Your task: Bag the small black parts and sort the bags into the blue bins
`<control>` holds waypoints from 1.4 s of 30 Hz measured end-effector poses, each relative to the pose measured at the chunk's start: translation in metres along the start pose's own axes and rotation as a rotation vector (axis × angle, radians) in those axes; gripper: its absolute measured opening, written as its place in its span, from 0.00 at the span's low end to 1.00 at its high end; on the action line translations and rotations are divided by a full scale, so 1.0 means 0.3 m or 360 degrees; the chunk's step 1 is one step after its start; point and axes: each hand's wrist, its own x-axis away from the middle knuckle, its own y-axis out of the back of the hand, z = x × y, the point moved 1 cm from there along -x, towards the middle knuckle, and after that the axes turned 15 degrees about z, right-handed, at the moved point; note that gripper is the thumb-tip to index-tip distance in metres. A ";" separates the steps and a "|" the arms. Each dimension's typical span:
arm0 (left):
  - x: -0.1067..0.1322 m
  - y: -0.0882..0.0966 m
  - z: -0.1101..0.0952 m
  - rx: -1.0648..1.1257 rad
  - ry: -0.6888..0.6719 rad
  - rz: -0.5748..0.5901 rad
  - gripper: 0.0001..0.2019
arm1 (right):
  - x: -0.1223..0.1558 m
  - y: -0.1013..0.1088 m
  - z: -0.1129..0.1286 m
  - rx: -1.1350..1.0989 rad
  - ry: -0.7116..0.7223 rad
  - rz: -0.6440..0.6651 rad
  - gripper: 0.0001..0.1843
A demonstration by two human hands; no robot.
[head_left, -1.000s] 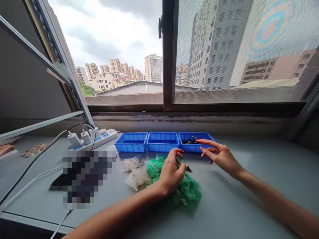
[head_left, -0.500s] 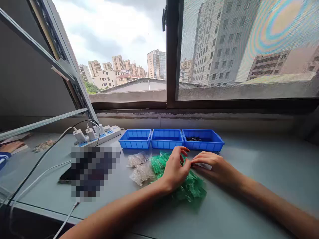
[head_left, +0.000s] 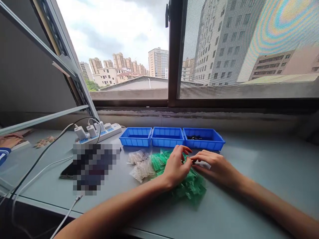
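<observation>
My left hand (head_left: 178, 166) and my right hand (head_left: 215, 166) meet above a pile of green plastic bags (head_left: 195, 186). Their fingertips pinch together around something small and dark, mostly covered by the fingers. A small whitish piece (head_left: 203, 164), perhaps a little clear bag, shows under my right fingers. My left wrist crosses over part of the green pile. Left of the pile lie small clear bags (head_left: 142, 170) with pale contents that I cannot make out.
Behind the hands stand a left blue bin (head_left: 136, 141), a middle blue bin (head_left: 167, 142) and a right blue bin (head_left: 206, 145) with dark pieces inside. A power strip (head_left: 109, 133), cables and a blurred dark device (head_left: 67, 171) occupy the left. Another person's hand (head_left: 11, 140) is at far left.
More of the whitish piece and a dark bit now show at my right fingers. Both hands stay nearly in place, and the view has shifted slightly.
</observation>
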 end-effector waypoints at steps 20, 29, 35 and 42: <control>0.005 -0.001 -0.003 -0.0134 0.0025 0.0033 0.08 | -0.035 -0.010 0.038 -0.1572 -0.0710 -0.0206 0.34; 0.002 0.000 0.008 -0.0153 0.0023 0.0059 0.08 | -0.039 -0.013 0.035 -0.1634 -0.0654 -0.0284 0.32; 0.001 0.007 -0.009 -0.0046 0.0039 0.0038 0.07 | -0.041 -0.025 0.013 -0.1718 -0.0600 -0.0293 0.29; 0.005 0.010 -0.015 -0.0033 0.0007 0.0024 0.07 | -0.039 -0.022 0.019 -0.1799 -0.0640 -0.0326 0.26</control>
